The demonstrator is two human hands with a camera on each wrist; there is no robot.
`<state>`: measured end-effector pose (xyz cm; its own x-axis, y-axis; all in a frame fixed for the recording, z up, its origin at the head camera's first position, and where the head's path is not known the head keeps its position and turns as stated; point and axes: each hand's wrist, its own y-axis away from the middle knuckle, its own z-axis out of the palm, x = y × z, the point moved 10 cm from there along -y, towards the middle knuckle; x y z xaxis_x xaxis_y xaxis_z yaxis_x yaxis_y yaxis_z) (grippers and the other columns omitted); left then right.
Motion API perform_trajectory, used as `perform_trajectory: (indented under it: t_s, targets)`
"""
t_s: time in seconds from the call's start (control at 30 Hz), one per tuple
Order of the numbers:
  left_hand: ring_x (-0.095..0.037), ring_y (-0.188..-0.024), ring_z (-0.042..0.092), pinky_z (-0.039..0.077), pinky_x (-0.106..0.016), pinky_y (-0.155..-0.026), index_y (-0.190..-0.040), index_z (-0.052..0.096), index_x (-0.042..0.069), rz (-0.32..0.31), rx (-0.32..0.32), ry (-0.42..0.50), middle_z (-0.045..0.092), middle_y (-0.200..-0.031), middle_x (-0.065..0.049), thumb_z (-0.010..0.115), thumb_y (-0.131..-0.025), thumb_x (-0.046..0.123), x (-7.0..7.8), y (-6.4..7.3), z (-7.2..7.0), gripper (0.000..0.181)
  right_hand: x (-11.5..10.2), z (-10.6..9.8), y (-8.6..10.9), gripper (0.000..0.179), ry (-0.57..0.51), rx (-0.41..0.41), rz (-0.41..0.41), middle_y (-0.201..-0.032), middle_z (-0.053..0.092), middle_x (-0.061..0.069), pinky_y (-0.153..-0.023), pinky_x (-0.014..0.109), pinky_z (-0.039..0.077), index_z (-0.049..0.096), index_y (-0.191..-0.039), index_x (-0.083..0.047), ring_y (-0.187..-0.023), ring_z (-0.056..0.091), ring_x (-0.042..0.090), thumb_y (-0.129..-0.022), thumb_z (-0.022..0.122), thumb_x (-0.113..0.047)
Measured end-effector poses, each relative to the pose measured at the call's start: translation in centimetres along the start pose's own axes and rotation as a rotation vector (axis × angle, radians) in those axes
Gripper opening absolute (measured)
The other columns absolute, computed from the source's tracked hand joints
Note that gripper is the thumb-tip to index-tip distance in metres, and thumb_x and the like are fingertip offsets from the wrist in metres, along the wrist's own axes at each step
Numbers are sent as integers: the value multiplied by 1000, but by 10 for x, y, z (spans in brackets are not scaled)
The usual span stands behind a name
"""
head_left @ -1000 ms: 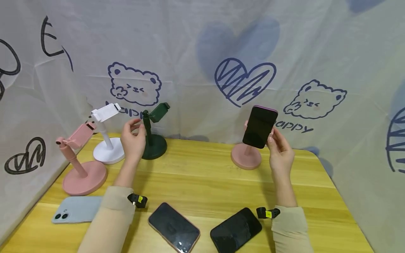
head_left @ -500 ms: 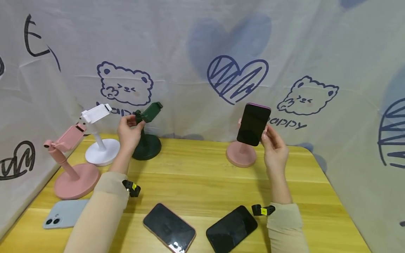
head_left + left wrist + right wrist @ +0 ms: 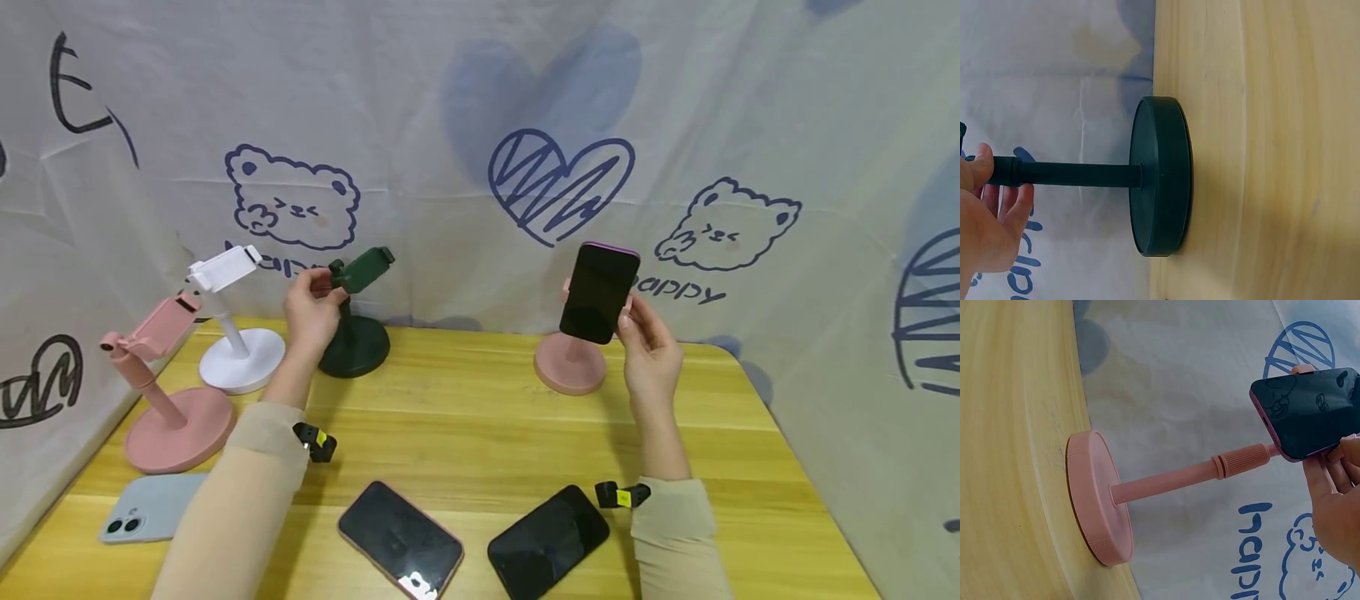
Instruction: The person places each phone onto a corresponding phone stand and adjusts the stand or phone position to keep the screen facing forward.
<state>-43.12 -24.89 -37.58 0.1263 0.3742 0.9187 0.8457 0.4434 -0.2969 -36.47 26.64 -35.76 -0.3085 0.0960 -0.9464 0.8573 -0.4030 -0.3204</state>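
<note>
My left hand (image 3: 311, 312) grips a dark green phone stand (image 3: 354, 346) near the top of its pole; the left wrist view has its thumb and fingers about the collar, with the round base (image 3: 1160, 178) on the table. Over on the right, a smartphone (image 3: 600, 292) with a black screen and purple edge sits tilted in the clamp of a pink phone stand (image 3: 570, 364). My right hand (image 3: 652, 346) pinches the phone's right edge by the clamp's end. In the right wrist view the phone (image 3: 1310, 412) hides most of the clamp.
A white phone stand (image 3: 243, 360) and a second pink phone stand (image 3: 180, 429) stand at the left. A light blue phone (image 3: 153, 507) lies camera side up. Two dark-screened phones, one left (image 3: 401, 537) and one right (image 3: 549, 540), lie near the front. A printed cloth (image 3: 427, 125) hangs behind.
My left hand has gone from beside the green stand to gripping its upper pole, and the stand has shifted slightly right. The right hand stays at the phone. The head view has turned a little.
</note>
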Motion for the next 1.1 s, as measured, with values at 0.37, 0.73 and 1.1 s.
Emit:
perform_trajectory:
  t_s: [0.37,0.73,1.1]
  targets:
    - [-41,-112,63,55,-50,-99,-130,63,-9,107,-85,-16,64,-118,-30,66,-98,-5,17,15,27,33,-1,-1,0,41,9,-2,9,-141,64,13,-99,20,54,62,-144,-6,-115,65,11,-104,63,-7]
    - [-45,-106,68,57,-52,-93,-127,66,-8,173,-159,19,69,-114,-30,65,-91,-16,37,35,67,37,-2,0,2,41,9,-4,6,-141,64,12,-99,21,54,61,-145,-6,-114,64,10,-104,64,-9]
    - [-43,-106,66,55,-54,-99,-128,66,-7,238,-271,91,67,-122,-28,64,-92,-18,57,62,116,37,-2,1,2,41,-3,-2,19,-141,64,13,-99,21,54,62,-144,-7,-114,64,11,-103,65,-9]
